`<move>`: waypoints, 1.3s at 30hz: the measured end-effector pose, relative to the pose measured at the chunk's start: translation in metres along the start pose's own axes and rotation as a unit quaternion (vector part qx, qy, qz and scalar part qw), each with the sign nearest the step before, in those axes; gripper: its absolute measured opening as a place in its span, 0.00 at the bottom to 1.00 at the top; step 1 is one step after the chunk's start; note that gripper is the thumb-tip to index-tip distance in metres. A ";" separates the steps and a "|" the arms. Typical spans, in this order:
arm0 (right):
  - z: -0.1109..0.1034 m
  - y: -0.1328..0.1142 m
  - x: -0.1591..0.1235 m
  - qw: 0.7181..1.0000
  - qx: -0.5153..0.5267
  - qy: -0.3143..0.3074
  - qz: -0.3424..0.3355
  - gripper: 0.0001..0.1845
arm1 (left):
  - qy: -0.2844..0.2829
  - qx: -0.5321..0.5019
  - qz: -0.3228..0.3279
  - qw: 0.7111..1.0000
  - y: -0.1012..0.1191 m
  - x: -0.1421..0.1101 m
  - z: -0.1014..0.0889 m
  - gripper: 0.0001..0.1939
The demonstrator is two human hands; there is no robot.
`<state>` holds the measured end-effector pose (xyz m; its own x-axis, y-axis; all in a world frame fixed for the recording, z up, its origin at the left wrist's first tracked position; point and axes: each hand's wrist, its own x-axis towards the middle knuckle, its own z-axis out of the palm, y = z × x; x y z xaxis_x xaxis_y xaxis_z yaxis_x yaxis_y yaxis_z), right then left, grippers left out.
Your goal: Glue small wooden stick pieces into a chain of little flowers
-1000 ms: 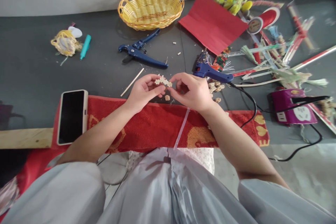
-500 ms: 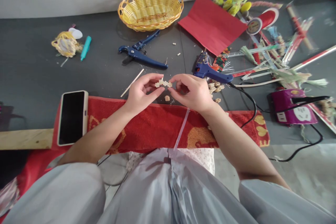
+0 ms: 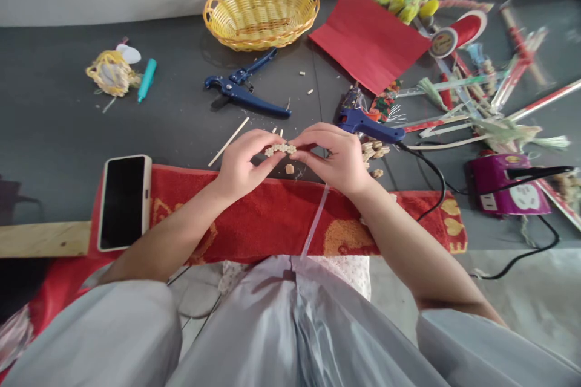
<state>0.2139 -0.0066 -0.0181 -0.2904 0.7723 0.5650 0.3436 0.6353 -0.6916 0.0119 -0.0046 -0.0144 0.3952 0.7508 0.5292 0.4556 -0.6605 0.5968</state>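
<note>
Between my two hands is a small curved strip of pale stick pieces, joined in clusters with their cut ends showing. My left hand pinches its left end between thumb and fingers. On the other end, my right hand is closed with thumb and forefinger. Just below the strip lies a loose cluster of stick pieces on the grey table. More clusters lie beside my right hand, partly hidden by it. A blue hot glue gun rests just beyond that hand.
A blue cutter, a thin stick and a yellow wicker basket lie ahead. Red paper, a red ribbon spool and a purple power socket are rightward. A phone sits on the red towel.
The strip has turned slightly in my fingers and now shows as a clearer arch. Both hands have stayed nearly in place, and the view has shifted a little.
</note>
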 end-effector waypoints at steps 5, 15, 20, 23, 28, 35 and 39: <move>0.000 -0.002 -0.001 1.000 -0.008 0.001 0.015 0.15 | -0.002 -0.008 0.026 1.000 0.000 0.001 -0.001 0.05; 0.002 -0.004 0.001 0.999 -0.011 -0.023 0.038 0.12 | -0.007 -0.135 -0.109 0.985 -0.003 -0.003 0.008 0.10; 0.000 -0.003 0.002 0.999 -0.023 -0.047 0.004 0.09 | -0.009 -0.280 -0.197 0.940 -0.003 -0.003 0.014 0.16; -0.011 -0.003 0.005 0.996 -0.044 -0.075 0.016 0.11 | 0.000 -0.298 -0.224 0.928 -0.005 -0.002 0.016 0.17; -0.046 -0.014 0.017 0.979 -0.121 -0.132 0.102 0.14 | 0.003 -0.299 -0.218 0.929 -0.011 -0.003 0.018 0.18; -0.085 -0.035 0.020 0.864 -0.317 -0.290 0.261 0.09 | -0.013 -0.287 -0.224 0.931 -0.012 -0.005 0.019 0.17; -0.094 -0.032 0.008 0.821 -0.384 -0.307 0.291 0.10 | -0.019 -0.286 -0.233 0.929 -0.010 -0.005 0.020 0.17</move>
<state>0.2851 -0.0202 0.0508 -0.1919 0.9474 -0.2562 0.9768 0.1591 -0.1434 0.0209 -0.0016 -0.0350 0.2947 0.9484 0.1173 0.0909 -0.1500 0.9845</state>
